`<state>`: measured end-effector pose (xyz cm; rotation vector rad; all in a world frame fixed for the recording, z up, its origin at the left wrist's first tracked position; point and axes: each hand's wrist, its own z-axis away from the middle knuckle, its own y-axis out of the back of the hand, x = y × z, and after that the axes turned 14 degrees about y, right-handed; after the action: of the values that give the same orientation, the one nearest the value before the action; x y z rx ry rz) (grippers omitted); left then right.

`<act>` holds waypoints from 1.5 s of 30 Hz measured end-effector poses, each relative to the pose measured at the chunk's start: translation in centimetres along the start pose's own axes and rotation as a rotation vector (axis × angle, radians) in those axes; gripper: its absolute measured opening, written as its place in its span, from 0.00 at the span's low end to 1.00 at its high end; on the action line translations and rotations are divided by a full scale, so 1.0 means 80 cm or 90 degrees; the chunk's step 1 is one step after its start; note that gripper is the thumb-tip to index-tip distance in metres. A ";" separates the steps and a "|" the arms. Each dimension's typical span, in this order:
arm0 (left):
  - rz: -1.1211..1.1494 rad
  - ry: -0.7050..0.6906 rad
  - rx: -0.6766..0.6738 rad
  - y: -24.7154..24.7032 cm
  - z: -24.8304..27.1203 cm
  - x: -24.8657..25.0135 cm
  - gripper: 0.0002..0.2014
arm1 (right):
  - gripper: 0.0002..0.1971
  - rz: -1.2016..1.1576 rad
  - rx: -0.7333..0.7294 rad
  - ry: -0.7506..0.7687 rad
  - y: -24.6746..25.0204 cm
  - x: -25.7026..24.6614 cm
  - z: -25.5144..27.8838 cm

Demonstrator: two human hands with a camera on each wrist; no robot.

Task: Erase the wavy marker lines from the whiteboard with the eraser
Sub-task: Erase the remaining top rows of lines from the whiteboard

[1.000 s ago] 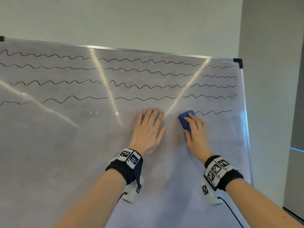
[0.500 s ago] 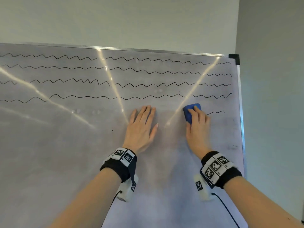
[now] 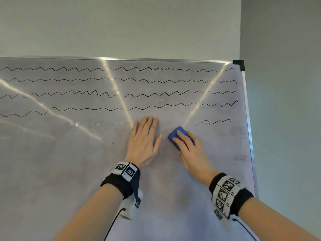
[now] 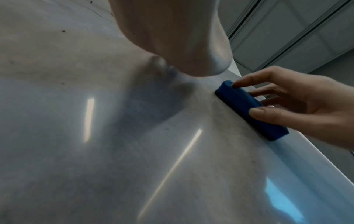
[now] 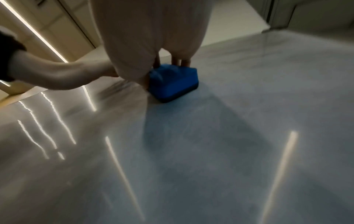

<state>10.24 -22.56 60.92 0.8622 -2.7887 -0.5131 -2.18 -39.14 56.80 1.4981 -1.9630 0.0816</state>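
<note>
Eraser [image 3: 177,134] in right hand [image 3: 192,153], flat on whiteboard [image 3: 52,171].

The whiteboard [image 3: 69,171] leans back against the wall, framed in metal with a black corner cap [image 3: 239,64]. Four long wavy marker lines [image 3: 156,80] cross its upper part, with a short stub [image 3: 212,121] below at the right. The left hand [image 3: 145,141] lies flat on it, and beside that the right hand [image 3: 192,153] presses the blue eraser [image 3: 174,134] to the surface.
</note>
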 end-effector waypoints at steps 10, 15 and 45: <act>0.003 -0.070 -0.050 -0.010 -0.008 0.043 0.29 | 0.30 0.006 0.047 -0.078 0.008 0.018 0.011; 0.007 -0.037 -0.060 -0.016 -0.005 0.051 0.30 | 0.26 0.003 0.051 -0.100 0.032 0.073 0.012; -0.011 -0.070 -0.043 -0.023 -0.008 0.100 0.30 | 0.36 0.013 -0.014 -0.046 0.033 0.085 0.062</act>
<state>4.81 -28.75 61.36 0.8705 -2.8454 -0.6744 -7.64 -46.04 57.40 1.4857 -2.0293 0.0146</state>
